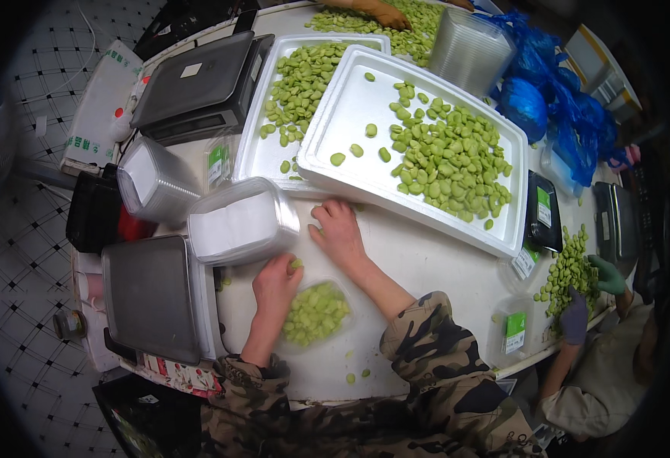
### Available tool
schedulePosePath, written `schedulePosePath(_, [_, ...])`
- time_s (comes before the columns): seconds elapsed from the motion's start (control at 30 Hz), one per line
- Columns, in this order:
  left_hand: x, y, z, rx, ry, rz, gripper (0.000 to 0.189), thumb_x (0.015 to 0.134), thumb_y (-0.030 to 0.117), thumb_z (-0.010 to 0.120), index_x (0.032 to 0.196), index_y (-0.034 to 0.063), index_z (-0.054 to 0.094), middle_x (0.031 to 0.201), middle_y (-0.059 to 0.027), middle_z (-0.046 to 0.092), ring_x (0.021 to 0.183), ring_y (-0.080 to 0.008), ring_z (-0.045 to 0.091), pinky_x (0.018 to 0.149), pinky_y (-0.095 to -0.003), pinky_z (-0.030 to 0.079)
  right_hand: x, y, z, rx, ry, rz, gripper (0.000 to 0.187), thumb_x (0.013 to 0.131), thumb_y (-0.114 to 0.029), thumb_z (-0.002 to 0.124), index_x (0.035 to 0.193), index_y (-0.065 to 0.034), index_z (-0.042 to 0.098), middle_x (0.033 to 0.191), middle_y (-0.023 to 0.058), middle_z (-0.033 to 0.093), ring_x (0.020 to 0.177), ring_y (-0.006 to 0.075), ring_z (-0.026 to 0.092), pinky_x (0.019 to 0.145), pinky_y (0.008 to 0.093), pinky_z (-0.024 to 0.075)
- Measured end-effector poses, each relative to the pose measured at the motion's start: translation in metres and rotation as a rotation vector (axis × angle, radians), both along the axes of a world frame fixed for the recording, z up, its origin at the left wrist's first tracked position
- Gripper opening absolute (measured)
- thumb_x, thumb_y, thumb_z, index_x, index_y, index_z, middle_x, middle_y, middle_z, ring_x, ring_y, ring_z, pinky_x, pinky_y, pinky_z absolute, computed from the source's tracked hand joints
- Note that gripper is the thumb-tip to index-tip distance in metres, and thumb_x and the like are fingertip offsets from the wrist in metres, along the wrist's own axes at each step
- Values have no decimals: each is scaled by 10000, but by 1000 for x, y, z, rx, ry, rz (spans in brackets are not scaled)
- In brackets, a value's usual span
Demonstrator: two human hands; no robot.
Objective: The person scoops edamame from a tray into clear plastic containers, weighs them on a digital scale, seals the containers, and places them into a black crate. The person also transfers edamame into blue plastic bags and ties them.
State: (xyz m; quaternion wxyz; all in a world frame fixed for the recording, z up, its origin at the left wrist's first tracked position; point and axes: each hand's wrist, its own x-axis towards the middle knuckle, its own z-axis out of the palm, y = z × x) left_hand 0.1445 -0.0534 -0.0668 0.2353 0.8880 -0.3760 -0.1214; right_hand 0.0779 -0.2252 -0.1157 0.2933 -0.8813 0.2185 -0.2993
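Note:
Between my forearms, a clear plastic tub (315, 314) full of shelled green broad beans stands on the white table. Just above its left side is my left hand (276, 281), its fingers closed on a green broad bean (296, 263). My right hand (336, 229) reaches forward, fingers bent over the table below the foam trays; a bit of green shows by its thumb, and whether the fingers grip it I cannot tell. The front white foam tray (335, 114), heaped with broad beans (449, 160), overlaps a second foam tray (249, 143) that also holds beans.
Stacked clear tubs (243, 223) and a grey-topped scale (148, 297) stand left, a second scale (191, 86) behind. Blue plastic bags (558, 86) lie at back right. A co-worker's gloved hands (604, 275) touch a bean pile at right; another orange-gloved hand (389, 14) is at the back.

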Motion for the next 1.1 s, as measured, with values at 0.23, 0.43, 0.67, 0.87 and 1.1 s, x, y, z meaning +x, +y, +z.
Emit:
schedulePosePath(0.23, [-8, 0, 5, 17, -78, -6, 201, 799, 146, 717, 984, 76, 678, 981, -99, 659, 890, -303, 660, 740, -403, 540, -55, 17, 9, -145, 46, 80, 164, 795, -95, 683, 926, -73, 587, 956, 93, 555, 913, 285, 559, 787, 412, 488])
schedulePosePath(0.43, [-9, 8, -1, -30, -60, -36, 190, 791, 92, 719, 971, 69, 660, 988, -110, 625, 891, -328, 642, 745, -423, 539, -90, 20, 5, -402, 221, 17, 120, 805, -114, 634, 885, -112, 544, 850, 39, 499, 709, 198, 569, 508, 329, 532])
schedulePosePath(0.67, [-9, 16, -8, -68, -19, -15, 168, 781, 86, 719, 928, 68, 641, 956, -116, 610, 895, -331, 633, 746, -433, 537, -110, 21, 19, 184, 100, -64, 117, 888, -150, 637, 899, -49, 578, 785, 100, 613, 669, 254, 631, 589, 369, 518])
schedulePosePath(0.87, [-10, 10, -8, -59, 0, -17, 175, 778, 69, 709, 929, 62, 620, 952, -134, 604, 908, -352, 623, 752, -453, 529, -101, 63, 90, 760, 133, 84, 250, 949, -288, 618, 968, -44, 666, 829, 103, 681, 743, 222, 629, 708, 354, 505])
schedulePosePath(1.1, [1, 17, -17, -199, 230, 47, 171, 783, 64, 700, 932, 44, 617, 902, -116, 605, 789, -253, 636, 703, -382, 525, -99, 57, 91, 659, 90, 99, 265, 995, -267, 560, 1059, -61, 714, 956, 59, 717, 945, 179, 613, 835, 310, 501])
